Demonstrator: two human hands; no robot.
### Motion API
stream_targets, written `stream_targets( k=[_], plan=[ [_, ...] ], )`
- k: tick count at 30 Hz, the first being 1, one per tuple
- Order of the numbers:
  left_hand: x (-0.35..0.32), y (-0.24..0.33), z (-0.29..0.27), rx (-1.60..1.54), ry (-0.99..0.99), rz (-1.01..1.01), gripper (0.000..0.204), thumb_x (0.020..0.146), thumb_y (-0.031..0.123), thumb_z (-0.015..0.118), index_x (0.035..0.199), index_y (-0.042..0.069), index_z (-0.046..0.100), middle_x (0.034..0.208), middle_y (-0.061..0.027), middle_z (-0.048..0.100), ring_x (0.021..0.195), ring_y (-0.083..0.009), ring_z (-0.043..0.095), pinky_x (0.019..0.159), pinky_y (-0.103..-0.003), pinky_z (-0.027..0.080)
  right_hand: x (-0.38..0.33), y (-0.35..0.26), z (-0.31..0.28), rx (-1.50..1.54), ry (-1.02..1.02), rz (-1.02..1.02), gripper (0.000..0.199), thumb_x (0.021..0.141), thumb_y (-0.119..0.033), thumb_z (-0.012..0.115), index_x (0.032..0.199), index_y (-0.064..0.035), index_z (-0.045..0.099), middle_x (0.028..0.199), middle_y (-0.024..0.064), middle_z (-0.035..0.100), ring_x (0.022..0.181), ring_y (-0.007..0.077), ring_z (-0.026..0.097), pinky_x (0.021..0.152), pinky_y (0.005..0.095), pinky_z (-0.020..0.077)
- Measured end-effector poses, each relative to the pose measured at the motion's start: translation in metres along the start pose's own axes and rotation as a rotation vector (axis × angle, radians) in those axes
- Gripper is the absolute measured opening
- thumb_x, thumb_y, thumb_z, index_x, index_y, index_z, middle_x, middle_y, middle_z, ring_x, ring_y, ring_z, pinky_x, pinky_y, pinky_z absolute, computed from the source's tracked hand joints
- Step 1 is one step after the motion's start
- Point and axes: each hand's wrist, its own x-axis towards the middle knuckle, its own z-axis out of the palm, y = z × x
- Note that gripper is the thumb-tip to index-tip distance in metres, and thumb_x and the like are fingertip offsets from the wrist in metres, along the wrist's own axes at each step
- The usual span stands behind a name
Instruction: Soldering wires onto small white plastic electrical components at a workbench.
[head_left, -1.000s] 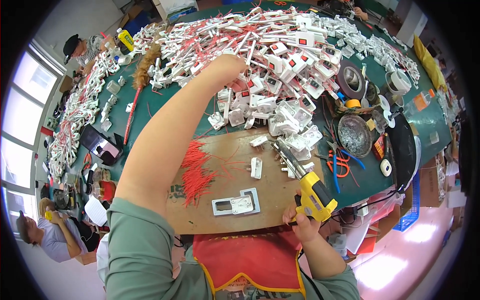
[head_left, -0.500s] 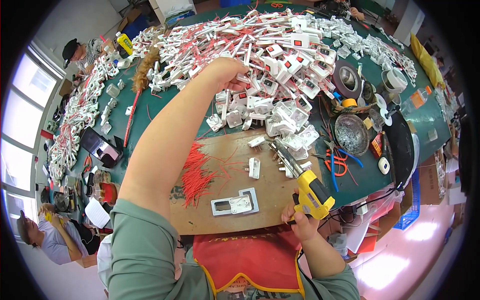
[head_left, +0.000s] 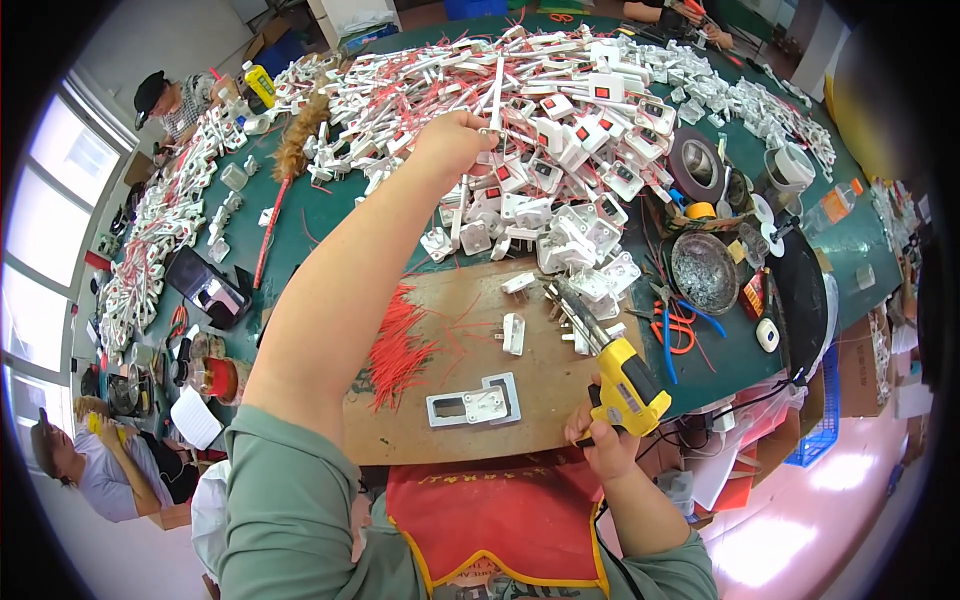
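Note:
My left hand (head_left: 452, 142) is stretched far out over a big heap of white plastic socket parts with red wires (head_left: 560, 110) and grips one long white part (head_left: 495, 95), lifted above the heap. My right hand (head_left: 605, 440) holds a yellow and black power screwdriver (head_left: 620, 375) at the near edge of a brown wooden board (head_left: 470, 440), its tip pointing up toward the heap. On the board lie a grey metal jig with a white part in it (head_left: 475, 403), a small white part (head_left: 513, 333) and a bundle of red wires (head_left: 400, 345).
A round metal bowl (head_left: 703, 272), tape rolls (head_left: 697, 165), red-handled scissors (head_left: 675, 325) and a white cup (head_left: 790, 165) stand at the right of the green table (head_left: 310, 215). A dark phone-like device (head_left: 208, 290) lies at the left. Other people sit at the far left and the lower left.
My left hand has risen from the heap with a long white part in it. The right hand and screwdriver have stayed in place.

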Motion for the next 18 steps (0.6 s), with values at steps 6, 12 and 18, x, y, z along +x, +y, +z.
stream_targets(
  k=[6,12,18],
  plan=[
    [-0.026,-0.001,-0.006,-0.122,0.081,0.026,0.025,0.085,0.004,0.071,0.108,0.000,0.062,0.092,-0.0080,0.067,0.074,-0.0172,0.066,0.056,-0.031,0.058,-0.001,0.004,-0.002,-0.065,-0.005,-0.031,0.075,0.085,-0.030,0.077,0.142,-0.0039,0.037,0.079,0.0041,0.054,0.065,0.0174,0.056,0.060,0.0334,0.0467],
    [-0.128,0.023,-0.005,-0.385,0.081,0.262,0.030,0.085,0.008,0.072,0.111,-0.002,0.062,0.089,-0.0059,0.066,0.084,-0.0195,0.069,0.068,-0.032,0.056,0.003,0.001,0.000,-0.017,-0.023,-0.070,0.076,0.087,-0.035,0.074,0.144,-0.0037,0.035,0.078,0.0034,0.053,0.064,0.0157,0.055,0.057,0.0311,0.0461],
    [-0.259,-0.027,-0.017,-0.144,-0.027,0.051,0.025,0.083,0.007,0.072,0.105,-0.001,0.068,0.088,-0.0030,0.070,0.079,-0.0079,0.063,0.071,-0.023,0.049,0.008,-0.002,0.004,-0.048,0.000,-0.087,0.077,0.085,-0.034,0.074,0.142,-0.0015,0.034,0.078,0.0031,0.051,0.064,0.0146,0.052,0.059,0.0321,0.0464]
  ],
)
